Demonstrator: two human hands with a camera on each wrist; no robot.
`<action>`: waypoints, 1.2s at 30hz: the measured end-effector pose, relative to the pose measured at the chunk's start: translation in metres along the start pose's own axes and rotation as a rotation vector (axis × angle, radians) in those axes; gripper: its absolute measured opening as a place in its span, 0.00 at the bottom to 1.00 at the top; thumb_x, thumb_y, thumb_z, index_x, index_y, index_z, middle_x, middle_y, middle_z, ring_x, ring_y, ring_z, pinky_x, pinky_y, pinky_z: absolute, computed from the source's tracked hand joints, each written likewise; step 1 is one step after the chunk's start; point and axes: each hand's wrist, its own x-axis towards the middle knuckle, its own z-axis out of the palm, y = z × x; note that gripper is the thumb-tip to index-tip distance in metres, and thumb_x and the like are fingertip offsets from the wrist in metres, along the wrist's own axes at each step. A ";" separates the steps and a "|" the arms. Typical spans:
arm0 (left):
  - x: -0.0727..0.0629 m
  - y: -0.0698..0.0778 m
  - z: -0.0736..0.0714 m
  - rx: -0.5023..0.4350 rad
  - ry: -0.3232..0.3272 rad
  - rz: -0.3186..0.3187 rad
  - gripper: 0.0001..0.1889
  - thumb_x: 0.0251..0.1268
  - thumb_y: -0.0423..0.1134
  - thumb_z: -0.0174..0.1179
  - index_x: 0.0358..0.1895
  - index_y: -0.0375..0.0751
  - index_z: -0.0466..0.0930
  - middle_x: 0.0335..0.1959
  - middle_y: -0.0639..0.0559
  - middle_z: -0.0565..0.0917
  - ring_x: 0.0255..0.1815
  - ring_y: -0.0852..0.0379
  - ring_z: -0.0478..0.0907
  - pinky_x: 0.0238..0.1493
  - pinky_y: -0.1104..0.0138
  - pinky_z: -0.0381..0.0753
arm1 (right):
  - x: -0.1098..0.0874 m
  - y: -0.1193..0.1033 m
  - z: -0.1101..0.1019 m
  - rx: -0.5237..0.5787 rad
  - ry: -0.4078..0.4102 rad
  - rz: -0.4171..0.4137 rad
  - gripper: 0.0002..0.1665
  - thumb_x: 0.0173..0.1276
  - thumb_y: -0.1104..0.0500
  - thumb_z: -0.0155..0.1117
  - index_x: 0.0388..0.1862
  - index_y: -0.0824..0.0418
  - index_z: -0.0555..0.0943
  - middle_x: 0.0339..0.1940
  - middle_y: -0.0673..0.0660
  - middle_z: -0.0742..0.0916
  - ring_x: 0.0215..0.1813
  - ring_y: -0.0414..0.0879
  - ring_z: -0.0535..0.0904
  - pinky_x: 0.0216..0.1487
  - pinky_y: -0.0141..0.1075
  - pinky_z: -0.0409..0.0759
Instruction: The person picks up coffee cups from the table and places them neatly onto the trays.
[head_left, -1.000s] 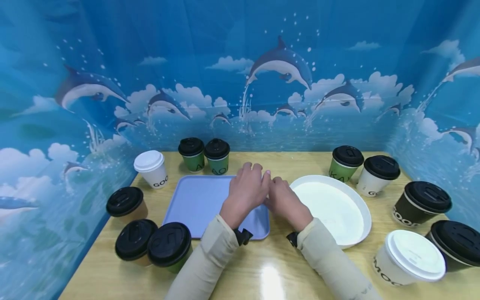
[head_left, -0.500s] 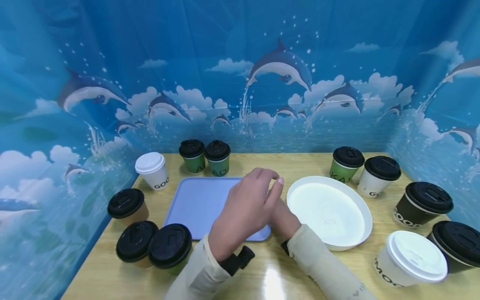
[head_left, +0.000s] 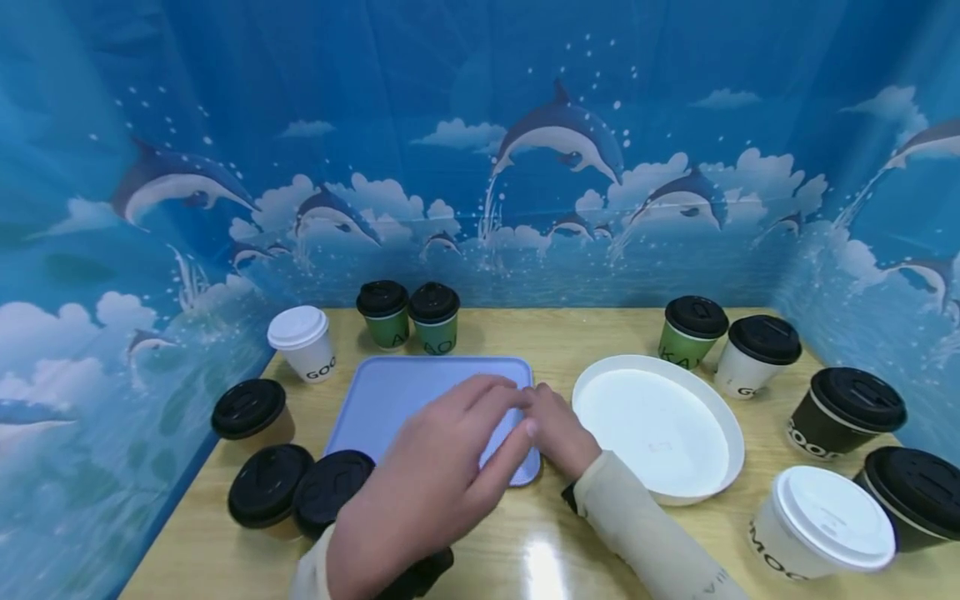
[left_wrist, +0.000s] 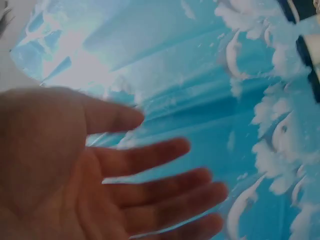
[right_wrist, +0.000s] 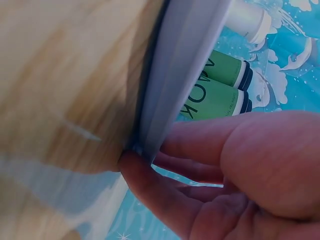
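A lavender rectangular tray (head_left: 408, 392) lies on the wooden table, left of a round white dish (head_left: 660, 421). My right hand (head_left: 558, 429) is at the tray's right edge; in the right wrist view, the thumb and fingers of that hand (right_wrist: 235, 170) pinch the tray's rim (right_wrist: 177, 70). My left hand (head_left: 423, 475) is raised above the near part of the tray, partly covering it. Seen from the left wrist, the left hand (left_wrist: 130, 190) has its fingers spread and extended, holding nothing.
Lidded paper cups stand around: a white cup (head_left: 307, 354) and two green cups (head_left: 437, 329) behind the tray, black-lidded cups (head_left: 262, 492) at left, several more such as a white cup (head_left: 806, 533) at right. A dolphin-print curtain (head_left: 480, 167) encloses the table.
My left hand has drawn away from beside the right hand, moving left and nearer to me. The right hand stays by the tray's right edge. The cups and dish have not moved.
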 end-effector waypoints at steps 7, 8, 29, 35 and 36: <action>-0.025 -0.027 -0.037 0.071 -0.203 -0.167 0.25 0.77 0.66 0.49 0.64 0.57 0.79 0.66 0.57 0.78 0.66 0.55 0.77 0.61 0.51 0.80 | 0.008 -0.001 0.004 -0.148 -0.070 0.062 0.07 0.68 0.75 0.53 0.34 0.71 0.79 0.29 0.66 0.80 0.31 0.59 0.80 0.32 0.51 0.81; -0.027 -0.032 -0.040 0.078 -0.210 -0.187 0.26 0.76 0.67 0.50 0.64 0.57 0.79 0.66 0.57 0.78 0.65 0.55 0.78 0.60 0.51 0.81 | 0.008 -0.001 0.004 -0.150 -0.080 0.069 0.07 0.69 0.75 0.53 0.34 0.72 0.79 0.30 0.66 0.80 0.32 0.59 0.80 0.33 0.52 0.81; -0.065 -0.111 -0.034 0.190 -0.485 -0.505 0.55 0.49 0.74 0.70 0.78 0.48 0.66 0.76 0.33 0.66 0.73 0.29 0.65 0.64 0.31 0.66 | 0.011 -0.002 0.005 -0.163 -0.111 0.115 0.07 0.72 0.75 0.54 0.40 0.74 0.80 0.33 0.67 0.80 0.33 0.60 0.81 0.34 0.51 0.83; -0.068 -0.120 -0.030 0.158 -0.519 -0.534 0.54 0.49 0.72 0.72 0.78 0.50 0.66 0.76 0.32 0.65 0.73 0.28 0.64 0.63 0.30 0.66 | 0.012 -0.001 0.006 -0.169 -0.117 0.117 0.07 0.72 0.75 0.53 0.41 0.74 0.80 0.33 0.67 0.80 0.33 0.59 0.81 0.34 0.50 0.83; -0.068 -0.121 -0.029 0.153 -0.523 -0.539 0.54 0.49 0.72 0.72 0.78 0.50 0.66 0.76 0.32 0.65 0.73 0.27 0.64 0.62 0.30 0.66 | 0.012 -0.001 0.006 -0.171 -0.118 0.117 0.08 0.72 0.75 0.53 0.41 0.74 0.80 0.33 0.67 0.80 0.33 0.59 0.81 0.35 0.50 0.83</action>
